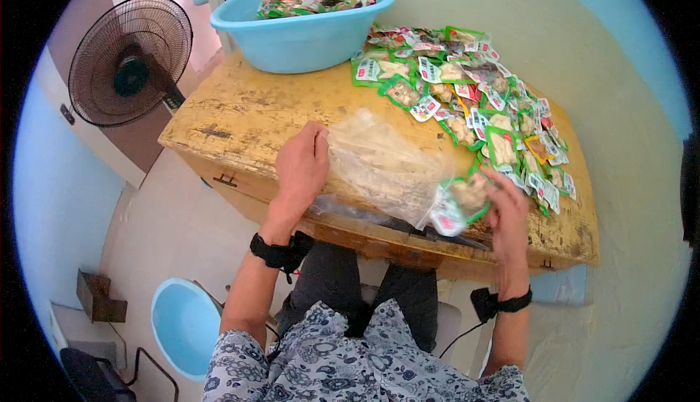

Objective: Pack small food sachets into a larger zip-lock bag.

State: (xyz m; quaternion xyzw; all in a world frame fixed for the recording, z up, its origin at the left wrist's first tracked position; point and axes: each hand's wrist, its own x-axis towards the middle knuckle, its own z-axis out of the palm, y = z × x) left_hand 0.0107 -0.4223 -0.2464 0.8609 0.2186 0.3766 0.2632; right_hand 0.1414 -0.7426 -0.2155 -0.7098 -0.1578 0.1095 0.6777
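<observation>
My left hand [302, 161] is closed on one end of a clear plastic bag [383, 165], which lies slack over the front of the worn yellow wooden table. At the bag's other end, my right hand [504, 205] pinches a green-edged snack packet [468, 194] with pale pieces inside. That packet is slightly blurred, and I cannot tell whether it is inside the bag or just over its edge. To the right and behind lies a spread heap of similar small packets [503, 147], several overlapping.
A light blue basin [302, 37] with more packets stands at the table's back left. Beside the table [219, 121] on the left is a black fan [131, 59]. Another blue basin [186, 329] sits on the floor at lower left. A wall [620, 110] borders the right side.
</observation>
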